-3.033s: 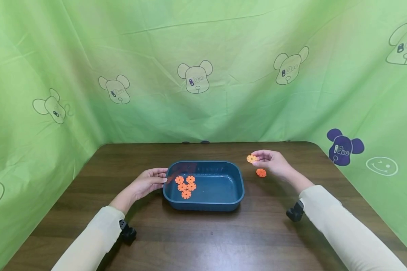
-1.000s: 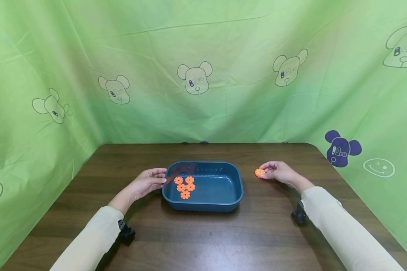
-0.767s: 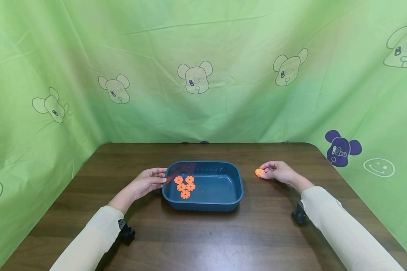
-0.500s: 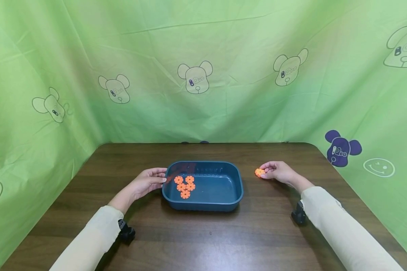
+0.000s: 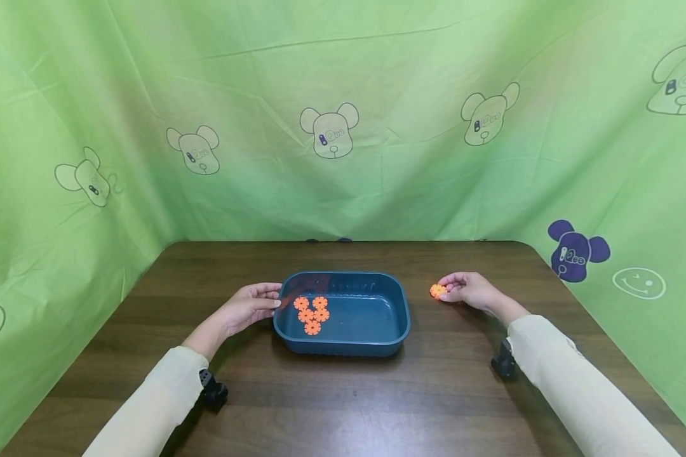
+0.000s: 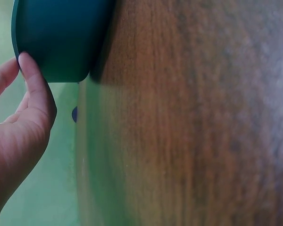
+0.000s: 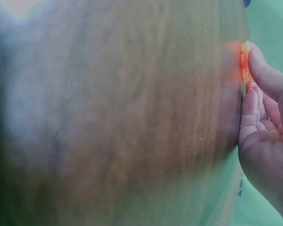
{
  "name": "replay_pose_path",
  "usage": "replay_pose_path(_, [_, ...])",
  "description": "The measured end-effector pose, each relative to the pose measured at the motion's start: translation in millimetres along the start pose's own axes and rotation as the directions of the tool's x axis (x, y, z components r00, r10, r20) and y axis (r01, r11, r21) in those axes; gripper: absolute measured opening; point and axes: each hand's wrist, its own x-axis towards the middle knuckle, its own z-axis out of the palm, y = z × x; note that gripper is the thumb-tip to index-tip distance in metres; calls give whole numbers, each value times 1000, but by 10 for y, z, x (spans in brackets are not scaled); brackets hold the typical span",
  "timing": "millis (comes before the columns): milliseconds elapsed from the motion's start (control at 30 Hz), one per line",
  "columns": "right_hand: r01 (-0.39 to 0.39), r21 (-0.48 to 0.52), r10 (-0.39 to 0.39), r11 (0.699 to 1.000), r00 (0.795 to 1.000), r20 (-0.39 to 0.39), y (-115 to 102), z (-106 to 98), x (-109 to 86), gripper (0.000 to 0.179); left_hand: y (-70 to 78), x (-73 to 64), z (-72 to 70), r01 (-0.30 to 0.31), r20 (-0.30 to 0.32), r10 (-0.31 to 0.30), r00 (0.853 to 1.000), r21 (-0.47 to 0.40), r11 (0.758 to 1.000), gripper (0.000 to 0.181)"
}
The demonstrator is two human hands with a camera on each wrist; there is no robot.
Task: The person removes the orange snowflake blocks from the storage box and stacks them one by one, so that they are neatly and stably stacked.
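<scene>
In the head view my left hand (image 5: 250, 310) pinches the left end of a dark blue plastic basin (image 5: 349, 348). Thumb (image 6: 32, 70) and index finger meet at its rim in the left wrist view. Several orange notched discs (image 5: 312, 327), flower-shaped, lie flat in the basin's left half. To the right of the basin, my right hand (image 5: 470, 291) pinches an orange notched disc (image 5: 437, 291) low at the table. The right wrist view shows this disc (image 7: 245, 63) edge-on, between thumb and fingers. Whether a second disc lies under it, I cannot tell.
A brown wooden table (image 5: 354, 406) carries everything. Green printed cloth (image 5: 263, 203) hangs behind and at both sides. A black wrist camera (image 5: 213, 390) sits below the left sleeve, another camera (image 5: 503, 360) below the right one.
Since three seconds ago my right hand has come down with its disc onto the spot where another orange disc lay. Over the last second both hands have stayed put.
</scene>
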Motion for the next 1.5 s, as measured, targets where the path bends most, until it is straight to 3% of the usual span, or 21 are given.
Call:
replay_pose_path(233, [8, 19, -8, 1000, 1000, -6, -10, -11, -13, 46, -11, 11, -3, 1, 1, -1, 1000, -1, 1000, 55])
replay_pose_path(767, [71, 75, -63, 995, 992, -107, -113, -31, -54, 55, -19, 20, -8, -3, 12, 3, 1000, -6, 1000, 55])
replay_pose_path(1033, [81, 50, -77, 995, 993, -89, -437, 71, -114, 54, -16, 19, -7, 0, 9, 0, 1000, -1, 1000, 55])
replay_pose_path(1500, [192, 104, -186, 976, 981, -62, -1027, 525, -87, 42, -27, 14, -9, -6, 3, 6, 1000, 2, 1000, 55])
